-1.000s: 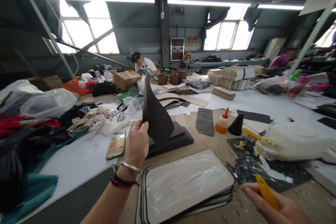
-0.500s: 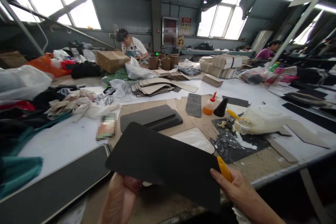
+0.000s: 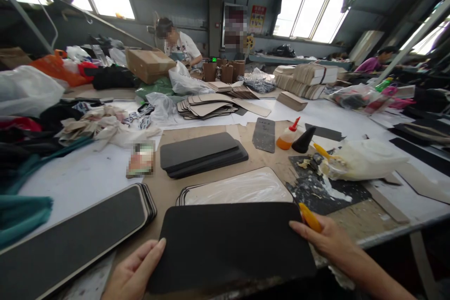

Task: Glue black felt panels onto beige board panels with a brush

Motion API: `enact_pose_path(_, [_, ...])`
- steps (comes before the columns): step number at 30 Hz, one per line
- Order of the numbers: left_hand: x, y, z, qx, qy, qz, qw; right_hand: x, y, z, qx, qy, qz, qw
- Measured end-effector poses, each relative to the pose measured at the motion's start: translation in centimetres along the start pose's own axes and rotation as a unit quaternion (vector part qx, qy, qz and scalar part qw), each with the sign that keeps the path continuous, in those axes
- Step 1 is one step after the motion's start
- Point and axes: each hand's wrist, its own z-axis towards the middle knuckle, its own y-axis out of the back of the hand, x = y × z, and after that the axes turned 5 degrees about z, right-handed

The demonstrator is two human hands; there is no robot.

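Observation:
A black rounded panel lies flat at the table's near edge, over a stack of boards whose top one is smeared with white glue. My left hand holds the panel's left edge, thumb on top. My right hand presses the panel's right edge and also holds a yellow scraper. Behind the boards sits a pile of black panels.
A long stack of black pieces lies at the left. A glue-stained mat, a white bag, an orange-capped glue bottle and a black cone stand at the right. Cloth heaps fill the left. Other people work at the far tables.
The black panel, first held upright in my left hand, has come down flat over the glued boards. My right hand has moved in onto its right edge.

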Motion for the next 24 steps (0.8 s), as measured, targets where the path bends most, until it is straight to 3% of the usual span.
enact_pose_path(3, [-1.3, -1.0, 1.4, 0.043, -0.089, 0.182, 0.978, 1.3, 1.9, 4.0, -0.059, 0.036, -0.089, 0.994])
enact_pose_path(6, [-2.1, -2.7, 2.9, 0.033, -0.156, 0.372, 0.914, 2.1, 2.9, 8.3, -0.076, 0.095, -0.221, 0.968])
enact_pose_path(9, [-2.0, -4.2, 3.7, 0.004, -0.156, 0.508, 0.847, 1.5, 2.9, 11.3, -0.058, 0.119, -0.322, 0.937])
enact_pose_path(11, [-1.5, -4.7, 3.8, 0.009, -0.14, 0.546, 0.826, 0.7, 2.7, 12.3, -0.041, 0.124, -0.361, 0.923])
enact_pose_path(15, [-0.7, -4.6, 4.1, 0.005, -0.127, 0.539, 0.832, -0.8, 2.1, 12.7, -0.02, 0.106, -0.383, 0.917])
enact_pose_path(24, [-0.9, -4.5, 4.5, 0.017, -0.119, 0.482, 0.868, -2.5, 2.1, 13.4, -0.036, 0.119, -0.368, 0.922])
